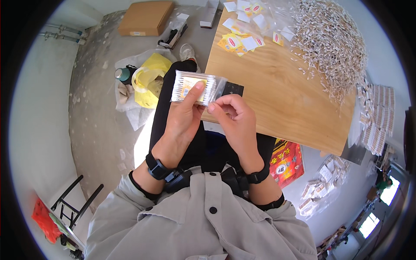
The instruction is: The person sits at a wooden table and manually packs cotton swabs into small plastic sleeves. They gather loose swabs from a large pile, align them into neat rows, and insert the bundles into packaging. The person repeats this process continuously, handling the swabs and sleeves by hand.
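My left hand [183, 118] is closed around a flat pack of cotton swabs [179, 86], its thumb pressing on the yellow and white card at the front. The swabs lie in rows inside a clear plastic bag [220, 85], whose loose end sticks out to the right. Thumb and forefinger of my right hand [237, 121] are pinched at the lower corner of that loose end. The pack is held above my lap, just left of the wooden table [268, 91].
Loose cotton swabs [331, 47] form a big heap at the table's far right. Yellow and white cards [240, 41] lie scattered at its far left. Stacked swab packs [381, 108] stand beyond the right edge. A yellow bag [151, 82], a bottle [121, 74] and a cardboard box [145, 18] are on the floor.
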Motion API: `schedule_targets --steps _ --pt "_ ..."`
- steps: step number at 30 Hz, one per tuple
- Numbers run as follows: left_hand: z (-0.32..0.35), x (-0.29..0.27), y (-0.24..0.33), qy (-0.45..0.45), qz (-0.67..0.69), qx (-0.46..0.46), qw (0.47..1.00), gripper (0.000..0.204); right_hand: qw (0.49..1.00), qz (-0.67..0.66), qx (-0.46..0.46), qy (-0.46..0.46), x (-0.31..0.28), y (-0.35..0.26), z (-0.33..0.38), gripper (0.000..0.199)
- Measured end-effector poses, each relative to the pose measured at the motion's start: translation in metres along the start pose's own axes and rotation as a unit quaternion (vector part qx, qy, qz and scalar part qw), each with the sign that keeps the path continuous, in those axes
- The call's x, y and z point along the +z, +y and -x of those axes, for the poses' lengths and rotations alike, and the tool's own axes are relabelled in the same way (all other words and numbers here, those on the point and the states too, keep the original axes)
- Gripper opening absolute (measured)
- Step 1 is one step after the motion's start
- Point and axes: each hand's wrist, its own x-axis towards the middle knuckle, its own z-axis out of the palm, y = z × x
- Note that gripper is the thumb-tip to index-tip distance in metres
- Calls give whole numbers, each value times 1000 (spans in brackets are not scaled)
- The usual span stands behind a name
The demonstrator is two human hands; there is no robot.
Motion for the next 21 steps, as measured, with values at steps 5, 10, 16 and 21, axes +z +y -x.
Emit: schedule_targets --steps 5,10,16,21 --pt "1 6 -5 13 1 -4 1000 26 998 -56 15 23 -11 10 -1 15" --pt "-1 3 -12 -3 -8 10 1000 26 992 -117 13 45 -1 3 -3 17" --pt "3 8 -14 -1 -12 -71 997 32 997 -5 -22 75 -22 13 -7 14" --pt "-7 -14 -16 8 -580 206 788 64 899 379 -218 13 -77 -1 -18 11"
